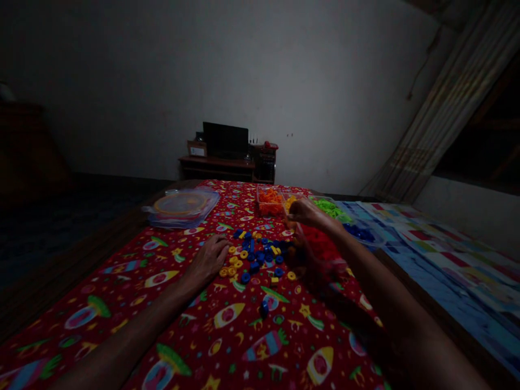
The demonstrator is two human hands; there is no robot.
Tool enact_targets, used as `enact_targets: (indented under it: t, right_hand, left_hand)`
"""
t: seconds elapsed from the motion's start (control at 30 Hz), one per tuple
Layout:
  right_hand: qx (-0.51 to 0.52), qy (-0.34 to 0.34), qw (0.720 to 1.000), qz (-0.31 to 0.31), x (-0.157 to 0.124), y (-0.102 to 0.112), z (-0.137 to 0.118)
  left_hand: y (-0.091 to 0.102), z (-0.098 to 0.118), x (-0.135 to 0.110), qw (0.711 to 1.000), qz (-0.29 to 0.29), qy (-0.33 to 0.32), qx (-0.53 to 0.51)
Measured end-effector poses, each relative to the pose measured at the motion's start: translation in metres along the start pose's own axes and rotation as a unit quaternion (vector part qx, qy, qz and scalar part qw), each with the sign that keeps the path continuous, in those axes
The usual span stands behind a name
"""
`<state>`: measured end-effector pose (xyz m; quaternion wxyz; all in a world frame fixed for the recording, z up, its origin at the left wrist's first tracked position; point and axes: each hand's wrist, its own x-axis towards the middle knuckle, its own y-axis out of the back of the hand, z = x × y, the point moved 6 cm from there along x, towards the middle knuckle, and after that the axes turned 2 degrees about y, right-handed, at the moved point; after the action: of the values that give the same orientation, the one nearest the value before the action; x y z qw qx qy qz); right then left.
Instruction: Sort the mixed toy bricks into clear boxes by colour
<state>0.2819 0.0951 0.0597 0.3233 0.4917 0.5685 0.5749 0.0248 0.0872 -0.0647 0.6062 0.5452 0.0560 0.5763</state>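
Small blue and yellow plastic pieces point(260, 255), some round with a hole and some block-shaped, lie loose in a pile on a red cloth printed with rockets point(227, 317). Against the left side of the pile rests my left hand point(212, 255), palm down with its fingers loosely laid on the cloth. My right hand point(303, 212) hangs over the container of yellow pieces point(289, 202), its fingertips pinched together and pointing down. Whatever sits between those fingertips is too dark to make out. One blue piece point(264, 309) lies apart, nearer to me.
Clear containers hold orange pieces point(270, 199), green pieces point(328, 208), red pieces point(320, 244) and dark blue pieces point(359, 233). Stacked clear lids point(182, 208) lie at the left. Behind stands a low desk with a monitor point(226, 141). The room is dim.
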Motion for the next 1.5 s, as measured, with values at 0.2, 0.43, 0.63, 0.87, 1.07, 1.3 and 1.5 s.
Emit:
enact_targets:
  t: [0.2,0.43,0.63,0.87,1.07,1.3,1.5]
  right_hand:
    - [-0.097,-0.176,0.979,0.044,0.007,0.042,0.126]
    - [-0.137,-0.181,0.972,0.063,0.027,0.027,0.151]
    - [-0.147,-0.018,0.988,0.05,0.06,-0.011,0.063]
    - [-0.185,0.047,0.981,0.037,0.084,-0.045,0.004]
    - [-0.2,0.034,0.979,0.029,0.079,-0.043,-0.002]
    - [-0.172,0.06,0.983,-0.006,0.028,-0.039,-0.011]
    - [-0.189,0.043,0.981,-0.02,0.009,-0.039,-0.015]
  left_hand:
    - [-0.001,-0.003,0.0,1.0,-0.009,0.002,-0.002]
    - [0.003,-0.001,-0.003,1.0,0.005,0.004,-0.01]
    - [0.002,-0.004,-0.003,1.0,0.013,0.007,-0.011]
    - [0.003,0.002,-0.003,1.0,0.004,0.003,-0.012]
    - [0.003,0.005,-0.004,1.0,0.014,-0.005,-0.007]
    - [0.003,0.006,-0.002,1.0,0.011,-0.016,0.001]
    - [0.003,0.008,-0.001,1.0,0.01,-0.012,-0.001]
